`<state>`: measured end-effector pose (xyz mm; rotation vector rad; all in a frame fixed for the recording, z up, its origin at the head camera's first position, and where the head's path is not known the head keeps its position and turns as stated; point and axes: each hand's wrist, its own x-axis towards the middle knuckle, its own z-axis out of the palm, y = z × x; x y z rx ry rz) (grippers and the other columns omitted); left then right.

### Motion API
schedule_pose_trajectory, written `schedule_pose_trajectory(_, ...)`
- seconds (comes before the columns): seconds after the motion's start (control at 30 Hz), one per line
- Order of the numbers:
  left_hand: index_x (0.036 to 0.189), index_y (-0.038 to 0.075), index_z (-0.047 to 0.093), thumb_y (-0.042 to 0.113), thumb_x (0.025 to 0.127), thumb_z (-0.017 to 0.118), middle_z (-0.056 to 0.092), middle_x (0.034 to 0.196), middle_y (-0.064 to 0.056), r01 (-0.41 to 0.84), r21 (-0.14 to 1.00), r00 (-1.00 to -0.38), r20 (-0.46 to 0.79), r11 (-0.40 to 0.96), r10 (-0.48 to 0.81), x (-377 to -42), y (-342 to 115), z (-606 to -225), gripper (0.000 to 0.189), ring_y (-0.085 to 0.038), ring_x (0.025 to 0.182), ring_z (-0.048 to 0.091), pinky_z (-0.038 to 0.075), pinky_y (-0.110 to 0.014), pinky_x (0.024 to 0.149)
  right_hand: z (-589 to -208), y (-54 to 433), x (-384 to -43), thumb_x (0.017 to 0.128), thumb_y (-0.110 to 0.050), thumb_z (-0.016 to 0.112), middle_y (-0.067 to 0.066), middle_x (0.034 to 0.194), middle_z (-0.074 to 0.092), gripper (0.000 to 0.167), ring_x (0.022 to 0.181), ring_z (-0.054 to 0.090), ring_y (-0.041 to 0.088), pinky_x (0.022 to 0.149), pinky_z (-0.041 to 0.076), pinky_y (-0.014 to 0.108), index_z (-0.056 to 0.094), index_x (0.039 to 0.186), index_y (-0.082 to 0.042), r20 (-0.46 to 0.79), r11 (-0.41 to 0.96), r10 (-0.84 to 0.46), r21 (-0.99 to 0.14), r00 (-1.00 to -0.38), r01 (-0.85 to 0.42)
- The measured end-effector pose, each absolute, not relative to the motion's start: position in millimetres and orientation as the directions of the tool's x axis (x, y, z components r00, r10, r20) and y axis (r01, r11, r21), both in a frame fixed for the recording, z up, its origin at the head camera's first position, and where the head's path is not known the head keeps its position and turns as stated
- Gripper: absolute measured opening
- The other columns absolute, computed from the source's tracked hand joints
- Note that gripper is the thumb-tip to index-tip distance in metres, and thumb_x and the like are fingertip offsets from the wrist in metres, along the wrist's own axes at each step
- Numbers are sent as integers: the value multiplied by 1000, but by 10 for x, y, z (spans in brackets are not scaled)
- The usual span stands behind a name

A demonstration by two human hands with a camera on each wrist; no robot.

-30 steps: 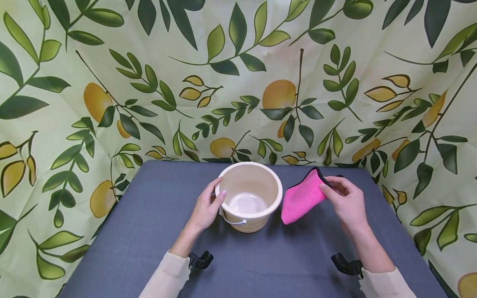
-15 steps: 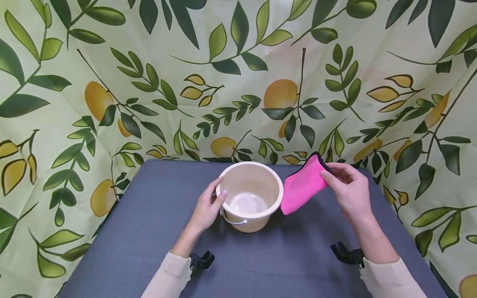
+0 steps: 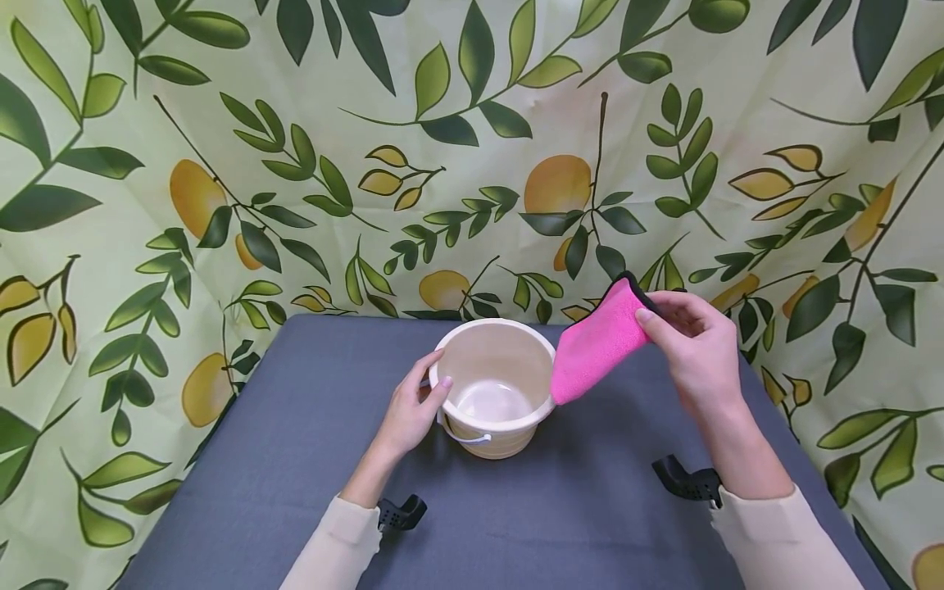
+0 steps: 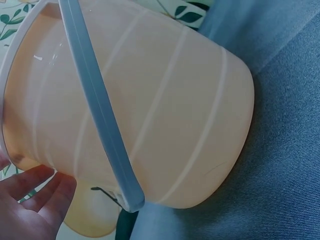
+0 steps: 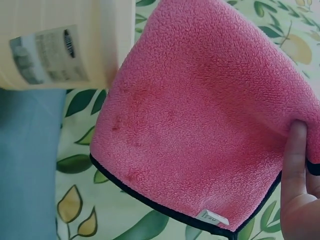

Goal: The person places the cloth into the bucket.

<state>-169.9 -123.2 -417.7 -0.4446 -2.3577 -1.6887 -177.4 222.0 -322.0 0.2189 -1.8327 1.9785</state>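
Note:
A cream plastic bucket [image 3: 496, 393] stands upright on the table, its inside bare. My left hand [image 3: 410, 407] grips its left rim, thumb outside the near edge. The bucket's pale handle [image 4: 100, 100] hangs down across its side in the left wrist view. On the right, my right hand [image 3: 696, 348] pinches a pink cleaning cloth [image 3: 597, 344] with black edging by its right end. The cloth hangs in the air, and its lower left corner overlaps the bucket's right rim. A small white tag [image 5: 212, 217] shows on the cloth's edge, and a few darker spots mark the pile.
The table [image 3: 310, 459] has a blue-grey cloth cover. Behind it and along both sides hangs a curtain [image 3: 472, 164] printed with leaves and fruit. A printed label [image 5: 50, 55] is on the bucket's outer side. A black wrist mount [image 3: 686, 479] juts from the right sleeve.
My right hand has lifted the pink cloth upward and brought its lower corner left to the bucket's rim. The left hand and the bucket have stayed in place.

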Motion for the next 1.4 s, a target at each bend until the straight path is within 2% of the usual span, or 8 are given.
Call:
schedule_pose_trajectory(0.4, 145, -8, 47, 9, 101, 62, 51, 143, -31, 371, 877, -929, 350, 306, 122, -1705, -1231, -4186, 50, -47, 125, 54, 47, -60, 103, -3017, 1950, -1837, 88, 4, 74, 4, 94, 74, 19, 84, 67, 15, 72, 56, 21, 74, 107, 4, 479, -65, 148, -868, -865, -492)
schedule_pose_trajectory(0.6, 145, -8, 47, 7, 101, 61, 50, 143, -31, 371, 878, -929, 352, 303, 117, -1701, -1234, -4177, 49, -47, 126, 54, 46, -60, 103, -3018, 1758, -1867, 88, 6, 72, 3, 96, 73, 20, 87, 66, 16, 73, 56, 22, 74, 108, 2, 498, -72, 102, -860, -861, -505)
schedule_pose_trajectory(0.7, 146, -8, 47, 6, 101, 61, 50, 144, -31, 372, 874, -928, 356, 311, 111, -1769, -1247, -4290, 49, -47, 126, 53, 46, -60, 103, -3061, 1660, -1890, 88, 6, 72, 3, 97, 73, 21, 87, 66, 16, 74, 56, 22, 73, 109, 3, 497, -59, 76, -863, -864, -502)
schedule_pose_trajectory(0.93, 147, 3, 50, 12, 100, 64, 53, 145, -22, 382, 872, -924, 369, 306, 101, -1910, -1285, -4534, 50, -39, 127, 55, 47, -56, 104, -3232, 1497, -1986, 90, 4, 72, 0, 98, 72, 26, 89, 66, 14, 77, 56, 21, 66, 114, 13, 467, -56, 27, -882, -884, -467)
schedule_pose_trajectory(1.1, 146, 8, 53, 18, 100, 65, 56, 143, -16, 393, 874, -919, 380, 287, 101, -1917, -1290, -4548, 49, -33, 126, 57, 49, -52, 103, -3386, 1427, -2050, 91, -1, 73, -2, 99, 70, 29, 89, 66, 13, 77, 57, 21, 66, 117, 11, 423, 12, -16, -906, -906, -423)
schedule_pose_trajectory(1.2, 146, 2, 52, 12, 101, 63, 55, 143, -22, 383, 877, -923, 373, 289, 91, -1885, -1267, -4490, 48, -38, 126, 56, 48, -55, 103, -3486, 1381, -2082, 91, -5, 74, 0, 101, 69, 30, 91, 66, 14, 78, 57, 21, 68, 118, 7, 389, 56, -44, -919, -920, -391)
schedule_pose_trajectory(1.4, 145, -4, 50, 7, 101, 61, 53, 141, -29, 365, 884, -930, 357, 293, 82, -1810, -1231, -4375, 47, -45, 125, 55, 46, -59, 104, -3629, 1307, -2120, 91, -6, 75, 5, 105, 68, 31, 92, 65, 15, 79, 55, 21, 68, 118, 7, 336, 55, -53, -939, -940, -339)
